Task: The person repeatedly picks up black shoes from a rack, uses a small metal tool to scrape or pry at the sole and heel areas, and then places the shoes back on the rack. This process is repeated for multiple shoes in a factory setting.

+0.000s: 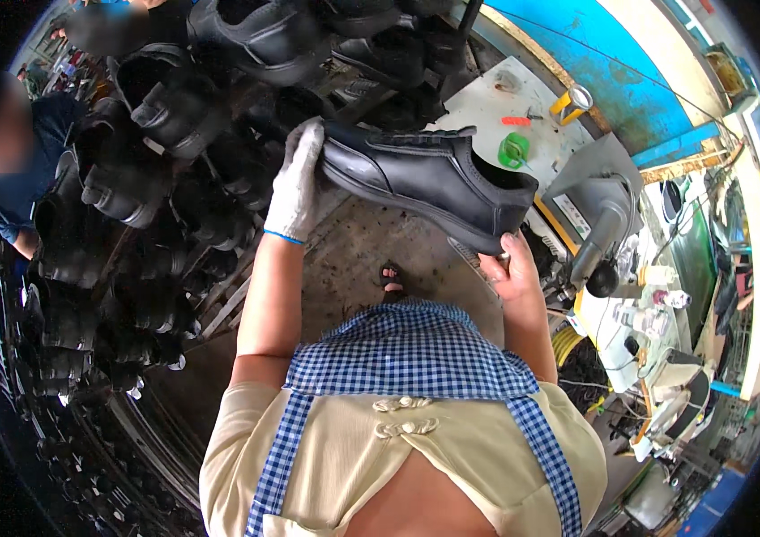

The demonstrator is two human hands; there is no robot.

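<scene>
A black leather shoe [429, 174] is held sideways in front of me, its opening up and to the right and its toe to the left. My left hand [298, 183], in a white glove with a blue cuff edge, is closed on the toe end. My bare right hand [512, 268] grips the lower heel, thumb against its back. The fingers under the sole are partly hidden.
Racks of black shoes [129, 201] fill the left and far side. To the right are a white worktable [546, 80] with a green round item [513, 150] and a yellow-and-white can [572, 103], plus a grey machine [608, 215]. Another person [31, 161] is at far left.
</scene>
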